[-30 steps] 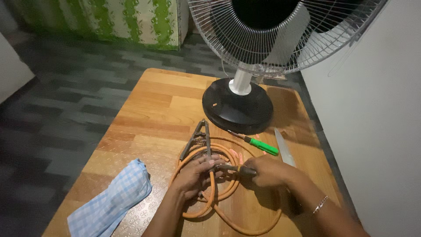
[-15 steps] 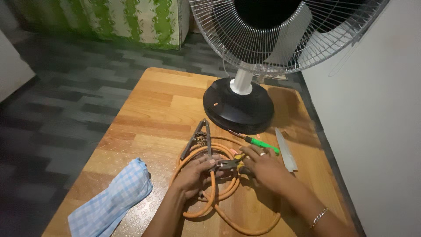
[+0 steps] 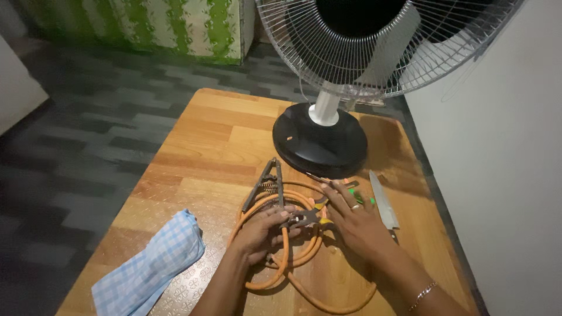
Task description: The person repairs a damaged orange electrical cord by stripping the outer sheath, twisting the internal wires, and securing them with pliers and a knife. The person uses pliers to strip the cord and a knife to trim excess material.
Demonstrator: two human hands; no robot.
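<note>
Left hand (image 3: pixel 263 231) clamped on coiled orange hose (image 3: pixel 293 257) at mid-table (image 3: pixel 205 146) — glossy wood-grain top. Right hand (image 3: pixel 357 219) flat, fingers spread, over pliers (image 3: pixel 307 217) and hose. Knife (image 3: pixel 383 202), checked cloth (image 3: pixel 149 266), round black fan base (image 3: pixel 319 140) nearby.

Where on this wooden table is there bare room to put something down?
Bare wood lies left of the fan base, toward the table's far-left corner, above the checked cloth. It is crowded around the orange hose, both hands, and the knife.
</note>
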